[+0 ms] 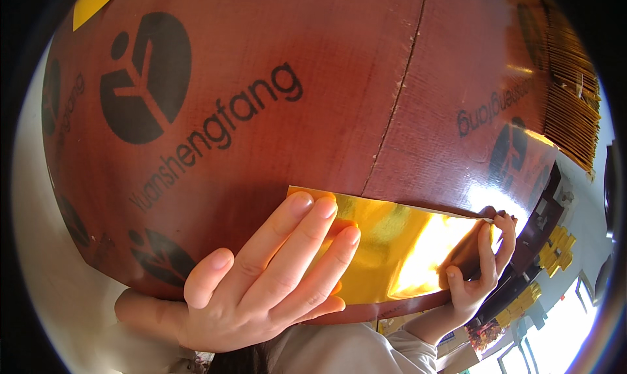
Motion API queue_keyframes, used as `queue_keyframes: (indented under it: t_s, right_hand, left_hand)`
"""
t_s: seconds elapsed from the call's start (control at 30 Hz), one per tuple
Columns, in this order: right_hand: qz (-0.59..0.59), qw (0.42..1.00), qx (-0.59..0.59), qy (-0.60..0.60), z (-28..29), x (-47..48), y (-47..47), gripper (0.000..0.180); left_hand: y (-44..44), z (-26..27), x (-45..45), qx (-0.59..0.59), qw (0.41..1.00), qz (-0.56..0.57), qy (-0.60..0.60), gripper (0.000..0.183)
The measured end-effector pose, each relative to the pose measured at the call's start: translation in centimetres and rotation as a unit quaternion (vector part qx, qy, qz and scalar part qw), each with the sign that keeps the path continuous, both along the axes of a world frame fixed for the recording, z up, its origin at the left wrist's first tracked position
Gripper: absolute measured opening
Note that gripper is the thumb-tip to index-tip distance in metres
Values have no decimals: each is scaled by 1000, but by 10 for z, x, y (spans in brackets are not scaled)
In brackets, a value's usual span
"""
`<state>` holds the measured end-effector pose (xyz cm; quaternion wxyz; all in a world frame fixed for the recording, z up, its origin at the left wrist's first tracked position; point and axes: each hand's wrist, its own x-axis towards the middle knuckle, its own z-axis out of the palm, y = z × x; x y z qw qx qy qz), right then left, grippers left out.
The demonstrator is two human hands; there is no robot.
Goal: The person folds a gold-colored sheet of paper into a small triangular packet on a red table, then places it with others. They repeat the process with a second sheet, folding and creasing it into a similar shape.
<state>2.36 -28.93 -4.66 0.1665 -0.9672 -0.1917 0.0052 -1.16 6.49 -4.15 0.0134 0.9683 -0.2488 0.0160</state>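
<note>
A shiny gold foil sheet [372, 256] lies near the front edge of a reddish-brown board tabletop [313, 129]. My left hand [274, 271] rests on the sheet's left part, fingers spread and the little finger raised apart from the others. At the sheet's right end, my right hand [480, 266] grips it, with the fingertips at the far corner and the thumb nearer me. Around that hand the foil bends up a little. Bright glare covers part of the foil, and my left hand hides its left end.
A seam [402, 80] runs across the boards, which bear printed logos and writing. A yellow sheet [95, 4] shows at the far left. Stacked gold-brown sheets [570, 90] stand at the far right. Beyond the right edge are yellow bundles [558, 249] and a cardboard box [453, 347].
</note>
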Motion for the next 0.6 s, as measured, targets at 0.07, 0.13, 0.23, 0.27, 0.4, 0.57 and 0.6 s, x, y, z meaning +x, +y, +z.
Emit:
queue_keyframes:
  t_s: [0.07,0.13,0.23,0.27,0.4,0.57,0.6]
  right_hand:
    - [-1,1000,-2,1,0,0,0,62]
    - [-3,1000,-9,-5,0,-1,-1,63]
    - [-5,1000,-6,-3,0,-1,-1,63]
    - [-3,1000,0,2,0,-1,-1,63]
    - [-4,1000,3,4,1,-1,-1,62]
    - [-5,1000,4,3,1,0,1,60]
    - [-5,1000,5,3,1,0,1,59]
  left_hand:
    - [1,1,0,7,1000,-9,2,59]
    - [1,1,0,5,1000,-6,2,59]
    - [0,1,1,5,1000,-5,1,58]
    - [0,1,1,6,1000,-6,0,58]
    - [1,1,1,7,1000,-8,1,58]
    - [0,1,1,12,1000,-11,-2,58]
    - [0,1,1,11,1000,-10,-2,58]
